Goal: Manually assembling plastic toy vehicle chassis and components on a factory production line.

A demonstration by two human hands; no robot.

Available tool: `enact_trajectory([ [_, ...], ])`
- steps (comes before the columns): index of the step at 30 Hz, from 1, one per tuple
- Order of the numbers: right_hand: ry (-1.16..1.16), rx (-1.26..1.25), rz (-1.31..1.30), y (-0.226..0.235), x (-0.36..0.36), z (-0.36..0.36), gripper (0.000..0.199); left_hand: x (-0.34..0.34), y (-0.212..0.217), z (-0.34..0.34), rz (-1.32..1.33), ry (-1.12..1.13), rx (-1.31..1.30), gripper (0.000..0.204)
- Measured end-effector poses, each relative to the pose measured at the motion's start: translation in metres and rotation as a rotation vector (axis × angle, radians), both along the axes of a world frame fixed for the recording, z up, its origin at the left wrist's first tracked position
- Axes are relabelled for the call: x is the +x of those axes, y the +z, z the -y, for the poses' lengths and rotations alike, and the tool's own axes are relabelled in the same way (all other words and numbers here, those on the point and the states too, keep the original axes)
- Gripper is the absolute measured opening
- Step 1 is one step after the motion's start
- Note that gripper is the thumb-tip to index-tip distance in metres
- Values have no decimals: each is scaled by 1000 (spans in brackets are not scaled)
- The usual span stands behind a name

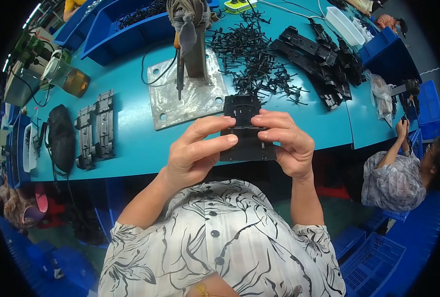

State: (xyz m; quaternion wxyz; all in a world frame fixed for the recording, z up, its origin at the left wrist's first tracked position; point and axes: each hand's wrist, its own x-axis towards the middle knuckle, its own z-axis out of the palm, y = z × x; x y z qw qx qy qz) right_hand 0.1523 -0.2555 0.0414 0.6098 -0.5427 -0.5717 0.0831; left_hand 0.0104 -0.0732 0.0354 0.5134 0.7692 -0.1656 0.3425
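Observation:
Between my two hands, at the table's front edge, is a black moulded plastic part (247, 143) with ridges and small slots. My left hand (200, 146) grips its left side, thumb hidden beneath and fingertips on the top face. On the opposite side my right hand (287, 141) holds it the same way, fingers curled over the edge. Just beyond lies a loose heap of small black plastic pieces (249, 54). Longer black plastic parts (319, 59) are piled to the right of that heap. More such black parts (96, 128) lie in rows at the left.
A metal base plate (188, 101) with a post stands ahead, and a soldering-iron-like tool (180, 74) hangs over it. A blue bin (126, 34) sits behind. At left are a black pouch (60, 138) and a jar of amber liquid (74, 79). A co-worker (395, 178) sits at right.

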Motion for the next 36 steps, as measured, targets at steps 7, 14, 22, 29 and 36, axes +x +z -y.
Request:
enact_trajectory([
  [7, 7, 4, -17, 1, -2, 0, 28, -5, -7, 3, -76, 0, -70, 49],
  [14, -28, 0, -37, 4, -7, -2, 37, -9, -12, 2, -149, -12, -158, 49],
  [22, -46, -63, 184, 15, -15, -9, 39, -32, -3, -3, -720, -236, -1010, 47],
  [29, -87, -98, 322, 3, -56, -18, 39, -46, 3, -26, -916, -590, -1413, 64],
  [36, -63, -102, 359, 10, -71, -32, 40, -63, -8, -39, -870, -782, -1635, 62],
])
